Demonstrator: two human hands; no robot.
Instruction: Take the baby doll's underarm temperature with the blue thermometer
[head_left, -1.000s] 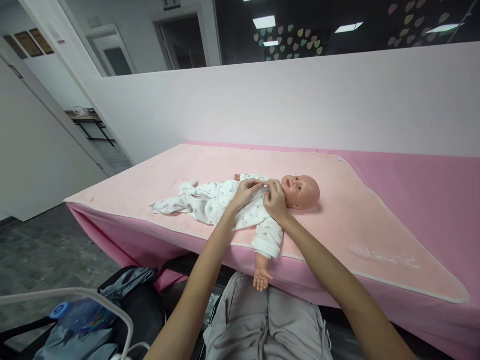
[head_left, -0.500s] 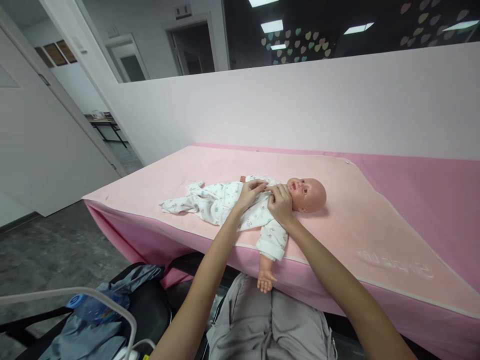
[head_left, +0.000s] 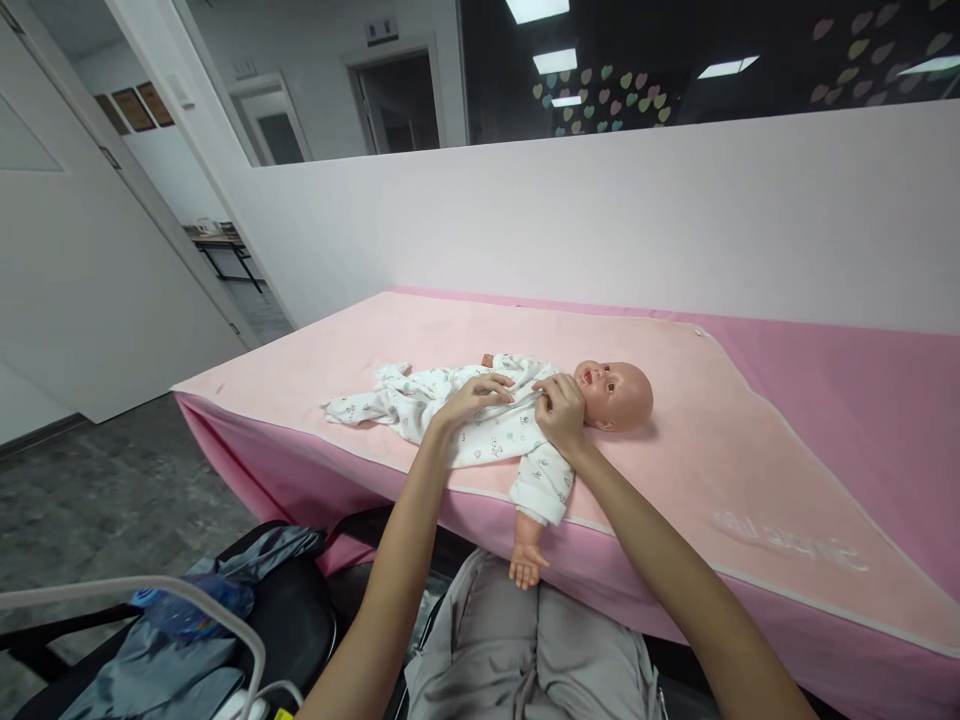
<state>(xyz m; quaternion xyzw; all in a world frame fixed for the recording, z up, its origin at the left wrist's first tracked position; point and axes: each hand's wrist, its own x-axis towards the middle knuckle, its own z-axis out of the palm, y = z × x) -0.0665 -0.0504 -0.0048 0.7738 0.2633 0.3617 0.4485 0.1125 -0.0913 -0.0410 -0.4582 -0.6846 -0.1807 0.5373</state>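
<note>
White romper (head_left: 491,438) on the doll (head_left: 613,393), which is lying atop a pink pad (head_left: 675,470), is being pinched at its collar by the right hand (head_left: 561,408). The left hand (head_left: 471,397), fingers flat, is sliding from the collar toward the doll's belly.

Beside the doll's (head_left: 525,420) head, the right hand (head_left: 561,412) pinched its white romper (head_left: 480,425); the left hand (head_left: 469,398) pressed its chest.

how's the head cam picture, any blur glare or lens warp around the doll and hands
Head view: soft, even overhead light, the doll, left hand and right hand sharp, no motion blur; a faint shadow beside the doll's head on the pink towel. Head view edges: wide-angle warp slants the door frames at left; ceiling lights glare in the dark glass.
</note>
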